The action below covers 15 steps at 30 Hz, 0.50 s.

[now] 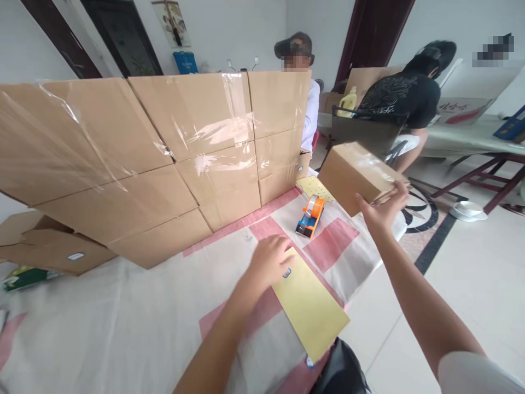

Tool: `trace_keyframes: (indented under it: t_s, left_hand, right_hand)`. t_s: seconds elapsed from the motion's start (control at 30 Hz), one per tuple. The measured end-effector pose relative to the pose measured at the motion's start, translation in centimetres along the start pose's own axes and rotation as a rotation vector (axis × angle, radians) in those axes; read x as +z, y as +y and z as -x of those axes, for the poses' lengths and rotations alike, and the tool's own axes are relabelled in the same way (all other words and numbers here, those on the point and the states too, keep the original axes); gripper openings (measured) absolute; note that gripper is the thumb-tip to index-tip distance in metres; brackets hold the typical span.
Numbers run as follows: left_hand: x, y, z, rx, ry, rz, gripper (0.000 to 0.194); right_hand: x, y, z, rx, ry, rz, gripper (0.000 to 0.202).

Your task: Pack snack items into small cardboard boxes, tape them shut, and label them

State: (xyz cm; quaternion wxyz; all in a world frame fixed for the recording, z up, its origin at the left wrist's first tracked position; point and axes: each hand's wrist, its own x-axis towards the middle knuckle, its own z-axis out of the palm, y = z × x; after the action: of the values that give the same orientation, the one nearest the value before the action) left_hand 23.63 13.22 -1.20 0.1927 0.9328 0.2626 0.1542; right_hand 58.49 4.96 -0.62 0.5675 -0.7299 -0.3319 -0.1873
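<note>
My right hand is shut on the near end of a small cardboard box, raised and tilted over the table's right edge. Clear tape shines on the box's top. My left hand is slightly blurred, fingers loosely bent and apart, at the upper left corner of a yellow sheet. Beside those fingertips is a small blue-edged label. An orange and blue tape dispenser stands on the cloth beyond my left hand. Whether the left fingertips touch the sheet is unclear.
Stacked cardboard boxes form a wall along the table's far side. An opened carton lies at left. A dotted yellow sheet lies behind the dispenser. One person is behind the stack; another person sits at the right.
</note>
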Motion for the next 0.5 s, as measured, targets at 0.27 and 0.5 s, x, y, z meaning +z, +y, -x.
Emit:
trace_keyframes:
  t_s: [0.27,0.5]
  left_hand:
    - [6.7,-0.6,-0.1,0.054,-0.092,0.014,0.055]
    - [6.4,-1.0,-0.5,0.016,-0.09,0.128,0.051]
  right_hand:
    - [9.0,1.9,-1.8,-0.051,-0.347,0.327,0.117]
    - [20.1,-3.8,-7.5,0.02,-0.796,0.695,0.133]
